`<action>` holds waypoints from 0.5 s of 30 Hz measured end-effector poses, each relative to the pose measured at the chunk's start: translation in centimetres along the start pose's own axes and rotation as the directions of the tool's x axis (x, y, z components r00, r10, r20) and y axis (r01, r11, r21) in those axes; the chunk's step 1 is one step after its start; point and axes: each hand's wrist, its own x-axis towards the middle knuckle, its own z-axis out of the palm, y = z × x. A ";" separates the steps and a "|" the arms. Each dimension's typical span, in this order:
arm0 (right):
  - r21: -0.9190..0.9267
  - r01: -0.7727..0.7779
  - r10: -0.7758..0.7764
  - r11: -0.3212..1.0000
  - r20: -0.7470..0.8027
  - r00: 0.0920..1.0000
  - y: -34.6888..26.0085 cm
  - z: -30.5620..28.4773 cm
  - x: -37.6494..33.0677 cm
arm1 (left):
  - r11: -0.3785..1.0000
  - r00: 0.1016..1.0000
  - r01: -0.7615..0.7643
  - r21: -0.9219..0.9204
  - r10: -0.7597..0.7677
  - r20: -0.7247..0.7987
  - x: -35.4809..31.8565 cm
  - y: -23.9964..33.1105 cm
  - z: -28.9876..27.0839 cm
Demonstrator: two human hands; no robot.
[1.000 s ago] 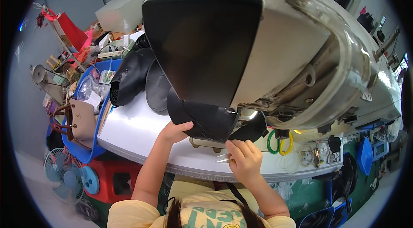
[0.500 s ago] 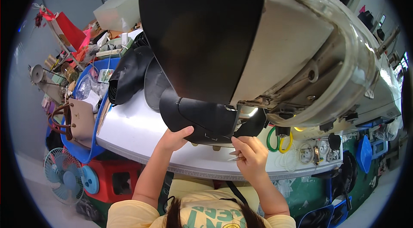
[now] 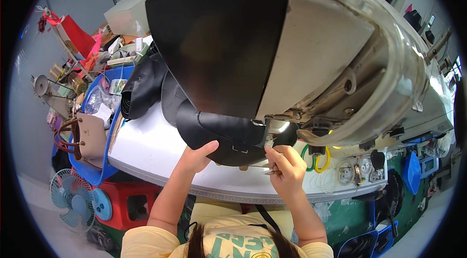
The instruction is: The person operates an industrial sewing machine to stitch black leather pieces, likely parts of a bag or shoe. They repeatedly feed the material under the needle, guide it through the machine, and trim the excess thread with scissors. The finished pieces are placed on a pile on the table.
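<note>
A black leather-like piece [image 3: 221,156] with a curved near edge lies under the head of a large sewing machine [image 3: 311,48]. A small pale bracket-shaped mark shows on it. My left hand [image 3: 198,156] grips its near left edge, thumb on top and fingers hidden beneath. At its right side, close to the needle area, the fingertips of my right hand [image 3: 287,166] pinch together by the edge. A small pointed metal tool [image 3: 269,172] sticks out of that closed hand; its exact kind is unclear. The machine head hides the far part of the piece.
More black pieces [image 3: 143,87] lie at the left on the white table [image 3: 146,141]. A blue bin [image 3: 95,173] with a beige handbag [image 3: 91,136] stands beside it. Green and yellow rings [image 3: 322,161] and small parts lie right. A fan [image 3: 75,199] stands at lower left.
The black piece has turned slightly, its bracket mark now lying more level. My right fingertips have moved a little up along its edge. The view has shifted slightly.
</note>
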 end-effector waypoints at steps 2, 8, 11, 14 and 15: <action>-0.003 0.007 -0.007 1.000 -0.010 1.000 0.1 0.0 0.0 | 1.000 1.000 -0.018 -0.007 0.018 -0.003 -0.3 0.1 0.5; -0.016 -0.028 0.027 0.999 -0.056 0.998 0.3 0.4 0.0 | 1.000 0.998 -0.007 -0.006 0.007 -0.055 0.0 0.1 0.6; -0.075 0.008 -0.018 0.997 -0.133 0.991 0.9 1.2 -0.3 | 0.999 0.995 -0.006 -0.038 0.003 -0.098 0.6 0.0 1.0; -0.048 0.023 -0.028 0.999 -0.106 0.994 0.9 1.4 -0.5 | 0.998 0.992 -0.005 -0.058 -0.002 -0.124 0.9 -0.1 1.7; -0.037 0.026 -0.029 0.999 -0.095 0.995 0.9 1.5 -0.5 | 0.999 0.991 -0.016 -0.046 0.009 -0.133 0.8 -0.2 2.0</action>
